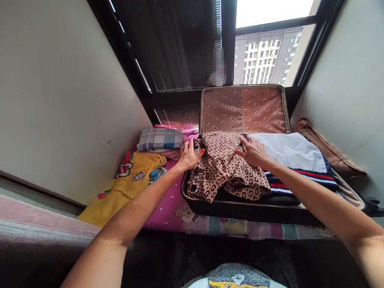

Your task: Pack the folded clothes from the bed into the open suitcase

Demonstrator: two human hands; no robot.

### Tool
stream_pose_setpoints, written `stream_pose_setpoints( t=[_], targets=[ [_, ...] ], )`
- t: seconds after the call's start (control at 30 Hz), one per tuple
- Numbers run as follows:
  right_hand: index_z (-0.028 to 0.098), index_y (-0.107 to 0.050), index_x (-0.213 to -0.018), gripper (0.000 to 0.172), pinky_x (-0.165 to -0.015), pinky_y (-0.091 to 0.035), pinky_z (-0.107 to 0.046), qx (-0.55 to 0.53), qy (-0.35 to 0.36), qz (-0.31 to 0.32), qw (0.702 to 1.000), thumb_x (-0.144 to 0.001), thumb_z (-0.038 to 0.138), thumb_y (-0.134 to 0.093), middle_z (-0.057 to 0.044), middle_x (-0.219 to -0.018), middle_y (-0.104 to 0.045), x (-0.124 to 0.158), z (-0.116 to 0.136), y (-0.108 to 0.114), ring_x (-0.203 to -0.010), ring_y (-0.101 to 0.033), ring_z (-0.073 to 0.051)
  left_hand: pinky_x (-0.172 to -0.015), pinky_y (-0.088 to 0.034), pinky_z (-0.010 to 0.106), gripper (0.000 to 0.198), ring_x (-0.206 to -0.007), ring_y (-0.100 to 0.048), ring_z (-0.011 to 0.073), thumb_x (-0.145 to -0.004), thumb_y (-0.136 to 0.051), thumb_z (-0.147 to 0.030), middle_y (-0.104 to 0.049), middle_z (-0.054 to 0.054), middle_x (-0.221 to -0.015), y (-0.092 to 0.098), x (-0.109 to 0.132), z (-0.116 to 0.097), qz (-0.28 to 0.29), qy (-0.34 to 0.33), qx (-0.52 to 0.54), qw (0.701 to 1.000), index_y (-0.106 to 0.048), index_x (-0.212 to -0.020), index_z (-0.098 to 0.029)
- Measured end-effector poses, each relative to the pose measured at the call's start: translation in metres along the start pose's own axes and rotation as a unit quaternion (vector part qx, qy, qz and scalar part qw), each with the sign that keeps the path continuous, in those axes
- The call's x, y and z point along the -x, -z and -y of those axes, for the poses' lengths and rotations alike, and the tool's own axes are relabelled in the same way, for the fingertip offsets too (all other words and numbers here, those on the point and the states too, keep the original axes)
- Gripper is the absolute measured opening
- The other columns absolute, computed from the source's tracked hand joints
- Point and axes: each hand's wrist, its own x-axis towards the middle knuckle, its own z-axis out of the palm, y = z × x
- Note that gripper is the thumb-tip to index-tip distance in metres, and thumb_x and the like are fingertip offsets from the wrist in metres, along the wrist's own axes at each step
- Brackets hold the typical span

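An open suitcase (246, 207) lies by the window with clothes in it. On its left side is a tan garment (220, 160) with a black curved pattern, loosely folded and creased, its front edge drooping near the suitcase rim. My left hand (189, 157) is at the garment's left edge, thumb apart from the fingers. Over the garment's right edge is my right hand (253, 152), its fingers spread. Neither hand visibly grips the cloth. White clothing (289, 150) with a navy, red and white striped border lies to the right of my right hand.
The suitcase lid (244, 110) stands raised against the window. Left of the case are a plaid pillow (160, 139) and a yellow cloth (129, 188) on a pink bedspread (163, 208). A brown bag (330, 148) leans by the right wall.
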Motion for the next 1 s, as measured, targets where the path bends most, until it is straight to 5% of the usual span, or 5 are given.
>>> stream_pose_setpoints(
  t=[0.1, 0.23, 0.4, 0.7, 1.0],
  targets=[
    [0.035, -0.029, -0.165, 0.078, -0.112, -0.033, -0.072, -0.017, 0.030, -0.029, 0.999, -0.098, 0.074, -0.037, -0.016, -0.171, -0.022, -0.040, 0.026, 0.003, -0.152, -0.023, -0.050, -0.120, -0.018, 0.073, 0.100, -0.159, 0.001, 0.0482, -0.088, -0.047, -0.081, -0.002, 0.014, -0.176, -0.007, -0.003, -0.032, 0.073, -0.043, -0.041, 0.996, -0.015, -0.168, -0.031],
    [0.042, -0.028, -0.164, 0.074, -0.113, -0.024, -0.078, -0.025, -0.006, 0.108, 0.994, -0.098, 0.075, -0.033, -0.012, -0.174, -0.015, -0.062, 0.044, -0.051, -0.156, -0.013, -0.051, -0.118, -0.016, 0.076, 0.109, -0.156, 0.009, 0.0520, -0.080, -0.048, -0.089, 0.014, 0.011, -0.174, -0.045, 0.002, -0.054, 0.266, 0.003, -0.051, 0.963, -0.009, -0.168, -0.036],
    [0.044, -0.021, -0.166, 0.072, -0.116, -0.021, -0.077, -0.090, -0.051, 0.163, 0.981, -0.100, 0.072, -0.030, -0.007, -0.175, -0.009, -0.046, 0.031, -0.104, -0.159, -0.010, -0.044, -0.123, -0.007, 0.070, 0.109, -0.157, 0.012, 0.0479, -0.077, -0.061, -0.083, 0.005, 0.009, -0.176, -0.072, 0.007, -0.043, 0.255, -0.004, 0.022, 0.967, -0.020, -0.166, -0.035],
    [0.018, -0.046, -0.151, 0.068, -0.111, -0.043, -0.050, -0.083, -0.102, 0.061, 0.989, -0.095, 0.057, -0.055, -0.023, -0.138, -0.059, -0.021, -0.029, -0.044, -0.129, -0.057, -0.038, -0.125, -0.015, 0.063, 0.046, -0.154, -0.025, 0.0444, -0.091, -0.064, -0.053, -0.033, 0.014, -0.166, -0.028, 0.031, -0.063, 0.124, -0.100, 0.064, 0.985, -0.069, -0.129, -0.026],
    [0.016, -0.065, -0.090, 0.024, -0.071, -0.053, -0.033, -0.257, -0.186, 0.155, 0.936, -0.074, 0.031, -0.076, -0.008, -0.080, -0.070, 0.030, -0.033, -0.017, -0.080, -0.067, -0.025, -0.121, -0.024, 0.062, 0.123, -0.153, -0.020, 0.0559, -0.051, -0.092, -0.068, -0.034, 0.031, -0.162, -0.057, 0.019, -0.128, 0.229, 0.016, 0.144, 0.962, -0.044, -0.152, -0.015]
  ],
)
